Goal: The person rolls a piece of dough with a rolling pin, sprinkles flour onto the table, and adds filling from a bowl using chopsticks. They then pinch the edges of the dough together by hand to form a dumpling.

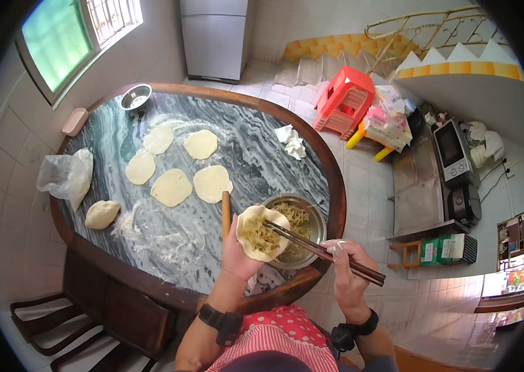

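Note:
My left hand (241,265) is closed around the edge of a round dough wrapper (251,249), cupped and heaped with shredded filling (258,232). Between the fingers of my right hand (347,268) is a pair of dark chopsticks (311,247), their tips touching that filling. A steel bowl (322,230) with more of the shredded filling stands just behind, partly hidden by the wrapper and chopsticks. The wooden rolling pin (226,214) lies beside my left hand. Several flat dough rounds (171,188) rest on the floured marble tabletop.
At the table's left are a dough lump (102,214) and a plastic bag (79,180). A small metal bowl (136,98) stands at the far edge, crumpled tissue (290,142) at the right. Dark wooden chairs (132,310) press against the near left side.

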